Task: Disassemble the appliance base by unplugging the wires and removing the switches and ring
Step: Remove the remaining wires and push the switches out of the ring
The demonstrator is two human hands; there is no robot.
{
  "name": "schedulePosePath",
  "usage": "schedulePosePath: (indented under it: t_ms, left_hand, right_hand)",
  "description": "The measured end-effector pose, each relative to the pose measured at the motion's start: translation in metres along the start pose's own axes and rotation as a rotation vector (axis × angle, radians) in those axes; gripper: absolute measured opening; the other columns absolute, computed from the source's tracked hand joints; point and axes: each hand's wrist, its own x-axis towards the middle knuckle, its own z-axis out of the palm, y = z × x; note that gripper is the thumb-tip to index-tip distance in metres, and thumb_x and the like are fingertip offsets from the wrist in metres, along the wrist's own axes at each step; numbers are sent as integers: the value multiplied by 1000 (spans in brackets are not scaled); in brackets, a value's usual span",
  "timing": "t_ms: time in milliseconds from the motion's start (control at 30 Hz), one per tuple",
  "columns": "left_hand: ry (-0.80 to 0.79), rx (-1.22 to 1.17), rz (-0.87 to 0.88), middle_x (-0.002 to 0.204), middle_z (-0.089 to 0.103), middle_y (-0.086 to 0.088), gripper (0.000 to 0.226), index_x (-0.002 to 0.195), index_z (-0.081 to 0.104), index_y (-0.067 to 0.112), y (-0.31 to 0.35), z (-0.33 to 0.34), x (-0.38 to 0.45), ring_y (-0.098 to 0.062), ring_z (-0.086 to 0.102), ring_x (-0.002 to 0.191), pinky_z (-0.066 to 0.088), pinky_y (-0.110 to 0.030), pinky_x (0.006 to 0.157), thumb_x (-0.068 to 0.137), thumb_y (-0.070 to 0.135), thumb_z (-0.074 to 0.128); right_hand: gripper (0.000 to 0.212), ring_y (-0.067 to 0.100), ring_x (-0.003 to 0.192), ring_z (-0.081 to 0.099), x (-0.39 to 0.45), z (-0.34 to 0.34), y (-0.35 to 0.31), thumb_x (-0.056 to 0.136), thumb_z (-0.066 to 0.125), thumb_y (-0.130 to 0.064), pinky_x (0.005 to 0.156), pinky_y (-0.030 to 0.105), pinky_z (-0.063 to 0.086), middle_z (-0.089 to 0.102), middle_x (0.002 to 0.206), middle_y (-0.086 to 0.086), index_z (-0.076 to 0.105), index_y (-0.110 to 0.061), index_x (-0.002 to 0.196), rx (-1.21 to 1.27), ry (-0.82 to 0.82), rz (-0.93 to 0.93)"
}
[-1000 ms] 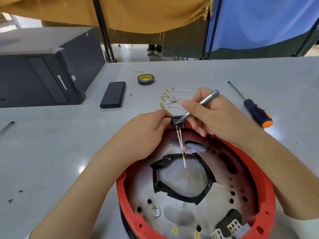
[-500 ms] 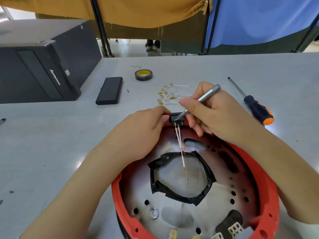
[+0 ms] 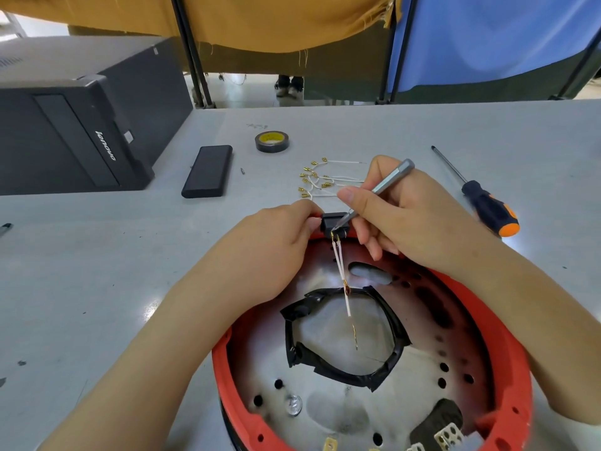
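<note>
Prying the switch (image 3: pixel 335 222) at frame centre.
Left hand (image 3: pixel 270 245) is pinching it; right hand (image 3: pixel 403 213) is grasping the metal tool (image 3: pixel 377 190): lever gently, sparing the wires (image 3: pixel 340 265).

The black computer case (image 3: pixel 81 125) at the table's left reads "lenovo".
</note>
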Motion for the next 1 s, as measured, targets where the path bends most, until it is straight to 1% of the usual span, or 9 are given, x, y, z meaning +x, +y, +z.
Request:
schedulePosePath:
  t_ms: [133,200,267,367,467,533,700,867,1000]
  left_hand:
    - [0,16,0,107,63,4,26,114,52,31,0,0,0,-20,56,99,42,-37,85,101,35,31]
    - [1,33,2,106,64,2,24,112,51,31,1,1,0,-22,56,97,42,-37,82,101,35,31]
    - [2,42,2,105,64,1,23,111,51,31,1,1,0,-23,56,96,43,-38,82,101,35,31]
    - [4,14,1,105,64,3,25,114,52,32,1,0,-1,-22,56,98,43,-38,85,100,35,31]
    - [11,-1,4,105,64,6,24,112,53,32,1,1,-2,-19,55,97,40,-32,81,101,35,32]
    - [10,8,10,105,63,6,25,113,53,31,1,1,-2,-19,55,97,39,-31,80,101,34,32]
    - [14,1,8,105,64,5,25,114,53,32,1,1,-1,-20,56,98,42,-36,85,101,34,32]
    - [14,11,7,106,64,5,26,114,53,31,0,0,0,-20,56,98,42,-37,85,101,34,31]
    - [12,20,5,105,64,3,26,114,53,31,1,1,0,-22,56,97,43,-39,85,101,35,31]
  right_hand:
    - [27,11,34,50,0,-2,-2,95,54,-35,39,9,34,63,54,5,42,-18,77,-84,-13,0]
    - [25,14,37,55,0,1,-2,94,54,-36,40,12,37,65,56,3,44,-22,75,-213,-52,2]
    - [24,13,40,57,-1,4,-2,93,54,-36,41,12,38,65,56,0,44,-26,73,-269,-71,-1]
    - [28,13,37,52,-3,1,-1,92,54,-40,39,10,34,62,54,4,43,-25,71,-147,-2,7]
    - [28,14,34,47,-2,-2,1,89,55,-40,37,11,33,60,52,6,43,-22,72,25,35,15]
    - [28,13,34,48,-2,-2,1,90,55,-40,37,10,33,61,53,5,42,-22,73,15,18,15]
    - [28,11,33,48,-2,-2,-1,94,55,-33,37,10,33,62,53,5,41,-20,75,-1,9,13]
    - [28,13,34,50,-1,-2,-4,95,56,-30,36,14,34,64,56,8,40,-17,76,12,-14,18]
    - [27,13,34,52,-1,-2,-6,95,55,-31,36,16,34,64,57,8,41,-17,77,-35,-5,18]
